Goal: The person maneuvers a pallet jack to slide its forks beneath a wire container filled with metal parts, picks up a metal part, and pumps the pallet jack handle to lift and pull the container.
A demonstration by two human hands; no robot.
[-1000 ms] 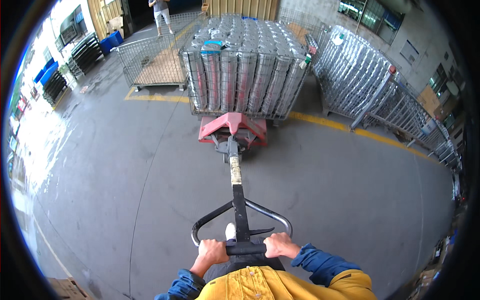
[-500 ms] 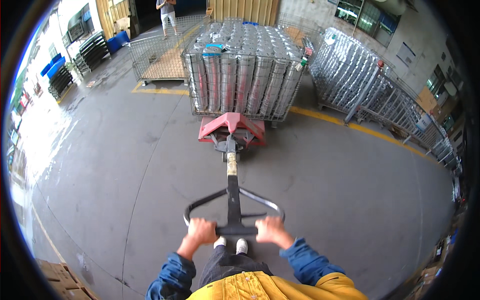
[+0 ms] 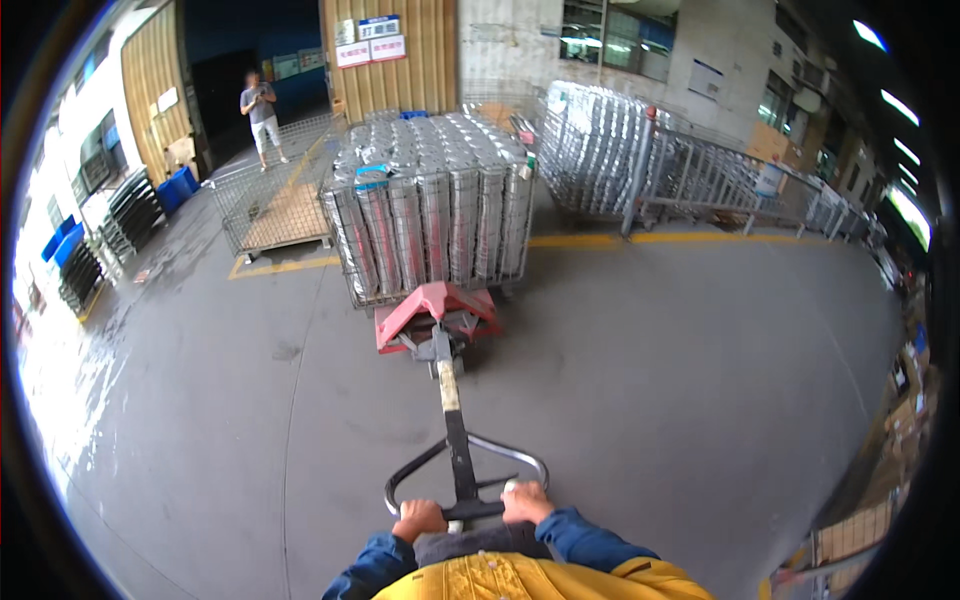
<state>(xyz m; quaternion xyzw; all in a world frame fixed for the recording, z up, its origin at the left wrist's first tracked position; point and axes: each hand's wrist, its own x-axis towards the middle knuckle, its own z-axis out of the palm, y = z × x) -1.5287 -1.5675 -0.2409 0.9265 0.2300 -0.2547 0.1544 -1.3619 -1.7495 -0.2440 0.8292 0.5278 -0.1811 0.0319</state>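
Both my hands are closed on the black handle [image 3: 462, 455] of a pallet jack. My left hand [image 3: 420, 518] wraps round the left end of its crossbar, and my right hand [image 3: 526, 502] grips the right end. From the handle a shaft runs ahead to the jack's red body [image 3: 436, 303]. On the jack, just behind that body, rides a wire cage [image 3: 343, 240] packed with upright silvery cylinders [image 3: 436, 222]. A small blue piece [image 3: 373, 172] lies on top of the front left cylinders.
A low wire cage with a wooden base [image 3: 282, 218] stands left of the load. Right of it are another cage of silvery pieces [image 3: 590, 150] and a metal railing [image 3: 700, 190] behind a yellow floor line [image 3: 690, 238]. A person [image 3: 262, 115] stands by the dark doorway.
My view has tilted up and turned, bringing more of the wall and doorway in. The loaded cage and jack have swung round slightly, and the handle is closer to my body. Both hands keep their grip.
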